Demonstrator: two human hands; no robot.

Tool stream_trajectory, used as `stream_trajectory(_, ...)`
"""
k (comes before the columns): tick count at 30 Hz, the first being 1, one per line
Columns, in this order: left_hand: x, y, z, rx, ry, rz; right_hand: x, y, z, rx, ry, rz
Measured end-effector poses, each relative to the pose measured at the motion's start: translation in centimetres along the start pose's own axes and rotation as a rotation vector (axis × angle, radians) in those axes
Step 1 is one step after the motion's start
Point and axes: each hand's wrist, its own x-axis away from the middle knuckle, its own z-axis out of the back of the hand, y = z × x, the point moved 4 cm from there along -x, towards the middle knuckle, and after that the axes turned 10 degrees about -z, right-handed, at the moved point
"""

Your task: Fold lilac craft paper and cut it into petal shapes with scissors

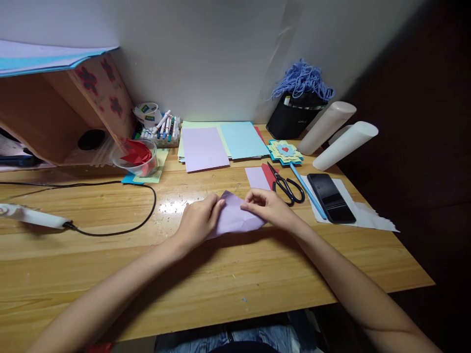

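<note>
Between my hands is a sheet of purple paper [235, 215], creased and lifted off the table in front of me. My left hand [200, 218] grips its left edge, thumb on top and the other fingers behind. On the right side, my right hand [268, 207] pinches the paper between thumb and fingers. Just beyond my right hand lie a small purple paper piece [255, 177], a red paper strip [268, 172] and black-handled scissors [285, 186].
Coloured sheets [206, 147] lie by the wall. A tub [136, 159] holds red folded paper, near markers [167, 128]. At right are a paper flower [285, 151] with blue stem, a phone [331, 196] and white rolls [346, 144]. A black cable [152, 211] loops at left.
</note>
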Motion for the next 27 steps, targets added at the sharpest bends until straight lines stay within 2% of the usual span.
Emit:
stream_trajectory(4, 0.0, -0.6, -0.3, 0.014, 0.027, 0.05, 0.1, -0.2, 0.3, -0.017, -0.005, -0.023)
stream_trajectory(7, -0.1, -1.0, -0.2, 0.048, 0.062, 0.073, -0.1, -0.3, 1.3, -0.056, 0.088, 0.003)
stream_trajectory(11, -0.1, -1.2, 0.6, 0.074, 0.232, 0.108, -0.7, 0.5, 2.2, -0.365, 0.237, -0.035)
stream_trajectory(13, 0.1, -1.3, 1.0, 0.094, 0.352, 0.15, -1.0, 0.6, 1.0, -0.545, 0.158, -0.024)
stream_trajectory(14, 0.3, -1.3, 1.0, 0.096, 0.405, 0.171, -1.0, 0.5, -0.2, -0.585, 0.055, -0.018)
stream_trajectory(15, 0.4, -1.2, 1.0, 0.093, 0.443, 0.187, -0.9, 0.2, -1.7, -0.59, -0.061, -0.025)
stream_trajectory(17, 0.7, -1.1, 0.6, 0.08, 0.465, 0.195, -0.5, -0.4, -4.2, -0.617, -0.133, -0.006)
stream_trajectory(19, 0.8, -0.8, 0.1, 0.062, 0.441, 0.182, 0.0, -0.8, -5.8, -0.616, -0.109, -0.024)
stream_trajectory(21, 0.7, -0.7, -0.3, 0.04, 0.423, 0.167, 0.2, -0.7, -6.5, -0.585, -0.039, -0.075)
stream_trajectory(24, 0.6, -0.6, -0.3, 0.023, 0.436, 0.146, 0.1, -0.1, -6.0, -0.567, 0.001, -0.115)
stream_trajectory(27, 0.3, -0.8, 0.0, 0.03, 0.468, 0.135, -0.5, 0.6, -4.5, -0.589, 0.055, -0.106)
